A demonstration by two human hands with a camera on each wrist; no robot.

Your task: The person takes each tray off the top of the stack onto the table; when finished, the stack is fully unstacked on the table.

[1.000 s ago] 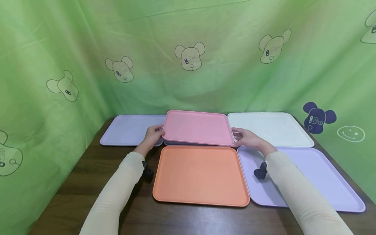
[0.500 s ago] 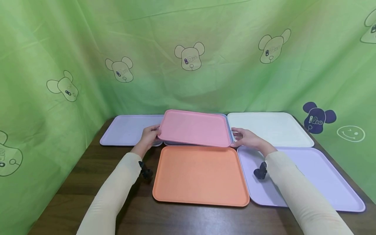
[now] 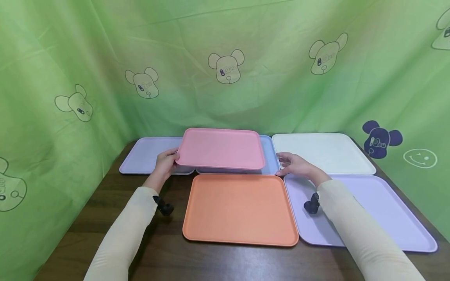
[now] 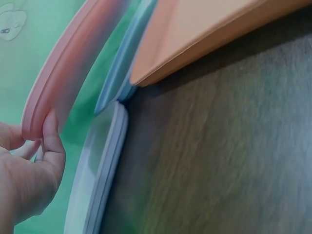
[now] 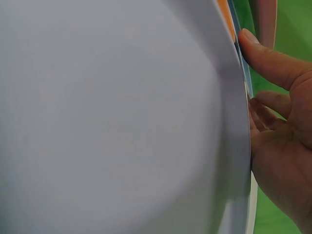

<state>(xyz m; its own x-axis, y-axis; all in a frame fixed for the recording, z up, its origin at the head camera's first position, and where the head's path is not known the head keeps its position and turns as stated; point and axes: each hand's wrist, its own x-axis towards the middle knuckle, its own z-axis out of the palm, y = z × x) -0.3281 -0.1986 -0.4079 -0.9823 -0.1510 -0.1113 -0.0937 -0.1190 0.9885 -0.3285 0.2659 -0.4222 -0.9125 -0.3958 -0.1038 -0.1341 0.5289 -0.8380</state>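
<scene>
My left hand (image 3: pixel 163 165) pinches the left rim of a pink tray (image 3: pixel 221 148), thumb underneath in the left wrist view. The pink tray is lifted over a blue tray (image 3: pixel 270 156), whose right strip shows while the rest is covered. At the blue tray's front right corner, my right hand (image 3: pixel 296 164) rests its thumb by the edge, its fingers loosely extended near a white tray (image 3: pixel 327 154). The right wrist view shows that hand (image 5: pixel 287 112) apart from the pink tray (image 5: pixel 266 22).
An orange tray (image 3: pixel 240 210) lies at the front centre of the dark wooden table (image 3: pixel 225 261). Lavender trays sit at the front right (image 3: pixel 379 218) and back left (image 3: pixel 144 156). A green curtain (image 3: pixel 175 101) hangs close behind the back row.
My left hand has carried the pink tray left and up, off the right hand and away from the blue tray's right side, uncovering part of it. The right hand has stayed in place.
</scene>
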